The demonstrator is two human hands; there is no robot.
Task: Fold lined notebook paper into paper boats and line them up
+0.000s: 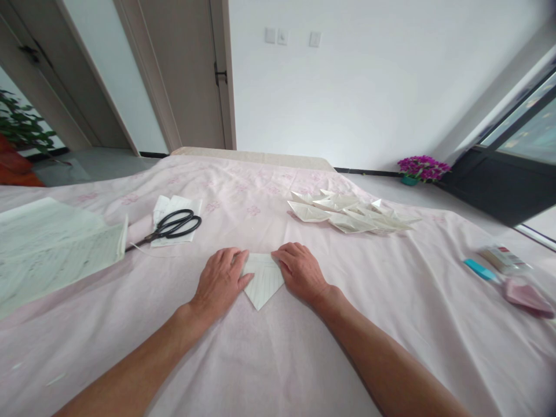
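A folded sheet of lined paper (263, 281) lies on the pink tablecloth with its point towards me and a straight edge at the far side. My left hand (222, 275) is closed on its left corner, the thumb resting over the paper. At the right corner, my right hand (302, 271) presses down with its fingers curled together. Beyond my right hand stands a group of several folded paper boats (347, 212). Black-handled scissors (167, 227) rest on small pieces of white paper (179, 202) beyond my left hand.
Large written sheets (56, 252) lie at the left. On the right are a blue object (479, 269), a clear-wrapped packet (504, 259) and a pink cloth-like item (527, 296). Past the table, a pot of purple flowers (422, 169) stands on the floor by the wall.
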